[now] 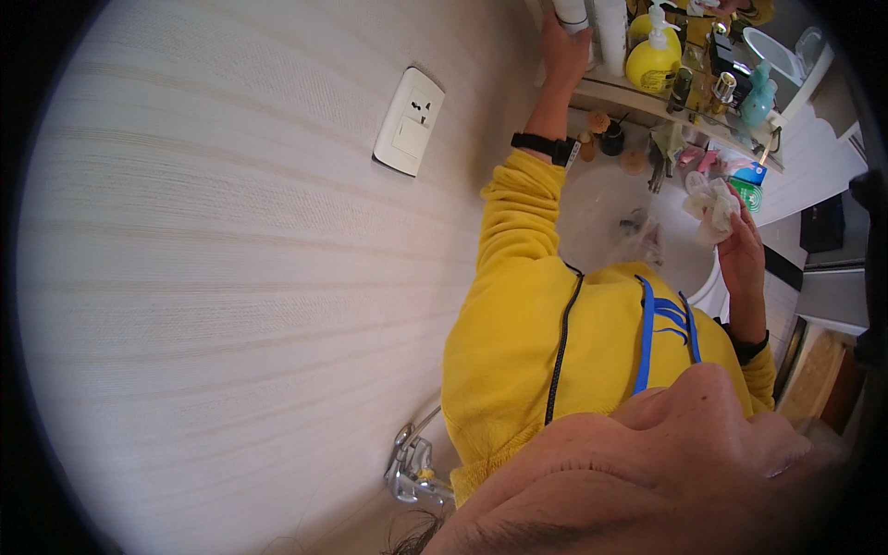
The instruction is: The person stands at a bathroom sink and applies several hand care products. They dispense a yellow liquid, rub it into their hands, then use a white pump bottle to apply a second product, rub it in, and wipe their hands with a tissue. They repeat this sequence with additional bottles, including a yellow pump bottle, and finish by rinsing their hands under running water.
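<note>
My left hand [565, 52] is raised to the shelf below the mirror, its fingers wrapped around a white cylindrical container [571, 12] beside the wall. The container's upper end is cut off by the picture's edge. My right hand [744, 243] is over the right side of the washbasin [596, 201], with a crumpled white tissue or cloth [713, 208] in its fingers. Beneath and between my arms, the basin contains a blurred, dark object [631, 223] near its middle.
Close to my left hand, the shelf bears a white bottle [612, 35], a yellow pump bottle [654, 64] and a turquoise bottle [759, 100]. A faucet [658, 170] and several small items line the basin's back. A socket plate [411, 123] is on the left wall.
</note>
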The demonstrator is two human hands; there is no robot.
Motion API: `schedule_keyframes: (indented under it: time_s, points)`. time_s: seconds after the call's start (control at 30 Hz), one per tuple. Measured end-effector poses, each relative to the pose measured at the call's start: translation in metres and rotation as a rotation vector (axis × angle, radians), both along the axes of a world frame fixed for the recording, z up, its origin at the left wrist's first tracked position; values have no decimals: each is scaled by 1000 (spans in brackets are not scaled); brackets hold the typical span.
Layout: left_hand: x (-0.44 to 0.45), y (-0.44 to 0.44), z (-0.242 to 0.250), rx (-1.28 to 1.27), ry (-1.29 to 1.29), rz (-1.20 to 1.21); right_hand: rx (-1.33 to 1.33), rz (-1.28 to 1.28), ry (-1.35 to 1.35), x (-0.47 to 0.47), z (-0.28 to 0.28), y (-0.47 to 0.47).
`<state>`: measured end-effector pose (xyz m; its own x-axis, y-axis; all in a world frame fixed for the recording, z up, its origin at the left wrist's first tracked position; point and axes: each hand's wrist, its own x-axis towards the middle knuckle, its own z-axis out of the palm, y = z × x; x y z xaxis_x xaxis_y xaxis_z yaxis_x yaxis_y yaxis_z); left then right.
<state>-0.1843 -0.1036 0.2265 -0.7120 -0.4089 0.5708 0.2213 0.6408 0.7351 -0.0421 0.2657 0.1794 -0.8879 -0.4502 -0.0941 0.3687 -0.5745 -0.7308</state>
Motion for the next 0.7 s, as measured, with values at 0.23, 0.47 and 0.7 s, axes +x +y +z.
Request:
schedule_keyframes:
  time_s: [0.23,0.47,0.7]
  points:
    - [89,51,27,-257,457,-196,345,-388,707,9,66,-8]
    - [165,156,1,-125,89,-599,874,-482,1649,6,118,-41]
    - [176,165,-17,-73,138,-981,857,-323,1734,23,116,-33]
